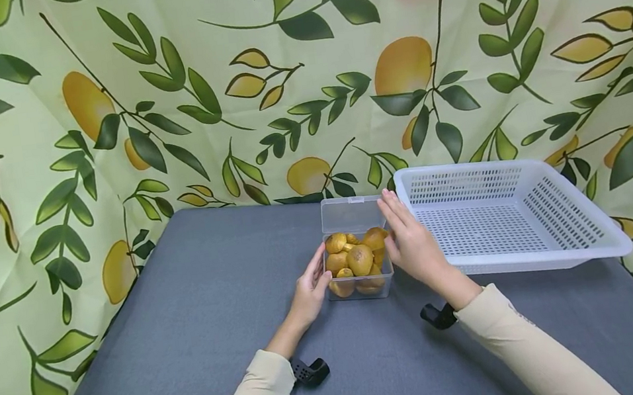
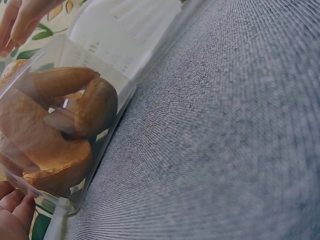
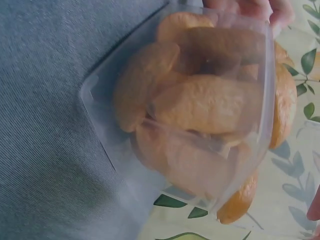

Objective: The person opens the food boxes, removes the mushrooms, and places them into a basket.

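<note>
A clear plastic box [image 1: 359,295] stands on the table with its hinged lid [image 1: 351,214] raised at the back. Brown mushrooms [image 1: 359,260] fill it, some rising above the rim. Along the box's left wall rests my left hand [image 1: 307,292], its fingers fairly straight and its thumb at the front left corner. My right hand [image 1: 416,248] is raised at the right side, fingers straight and pointing up beside the lid, thumb close to the box's right rim. Through the clear wall, the mushrooms [image 3: 205,102] show packed together in the right wrist view.
A white perforated plastic basket [image 1: 540,255] stands right of the box, close behind my right hand. Grey cloth covers the table [image 1: 203,292]. A curtain [image 1: 246,26] printed with leaves and fruit hangs around the back and sides.
</note>
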Demonstrator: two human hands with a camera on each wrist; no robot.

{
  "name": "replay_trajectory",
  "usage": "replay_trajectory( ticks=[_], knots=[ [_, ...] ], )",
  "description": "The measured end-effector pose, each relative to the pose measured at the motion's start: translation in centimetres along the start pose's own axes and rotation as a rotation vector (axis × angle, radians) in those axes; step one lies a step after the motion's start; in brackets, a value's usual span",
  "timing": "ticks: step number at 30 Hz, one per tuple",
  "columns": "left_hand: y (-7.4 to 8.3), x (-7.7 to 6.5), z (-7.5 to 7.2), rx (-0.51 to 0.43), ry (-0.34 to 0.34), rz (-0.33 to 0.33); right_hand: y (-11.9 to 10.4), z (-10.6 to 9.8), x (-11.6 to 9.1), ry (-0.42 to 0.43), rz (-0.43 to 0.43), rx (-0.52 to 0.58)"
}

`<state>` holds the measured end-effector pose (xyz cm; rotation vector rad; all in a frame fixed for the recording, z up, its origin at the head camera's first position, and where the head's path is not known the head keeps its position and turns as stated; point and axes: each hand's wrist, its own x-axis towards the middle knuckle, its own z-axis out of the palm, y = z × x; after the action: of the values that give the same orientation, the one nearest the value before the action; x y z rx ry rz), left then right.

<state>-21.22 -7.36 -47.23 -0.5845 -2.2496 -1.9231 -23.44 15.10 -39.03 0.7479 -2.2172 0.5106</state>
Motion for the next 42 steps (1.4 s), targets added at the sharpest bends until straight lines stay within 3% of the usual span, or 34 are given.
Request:
replay_trajectory(
  ticks=[8, 17, 42],
  knots=[
    [-0.1, -0.1, -0.1, 0.006, 0.001, -0.010, 0.8, 0.3, 1.0, -0.017, -0.010, 0.027],
    [-0.2, -0.2, -0.2, 0.018, 0.001, -0.038, 1.7, 0.4, 2.2, -0.100, 0.031, 0.074],
    [-0.2, 0.0, 0.1, 0.009, 0.001, -0.010, 3.9, 1.5, 4.6, -0.396, 0.282, 0.170]
  ],
)
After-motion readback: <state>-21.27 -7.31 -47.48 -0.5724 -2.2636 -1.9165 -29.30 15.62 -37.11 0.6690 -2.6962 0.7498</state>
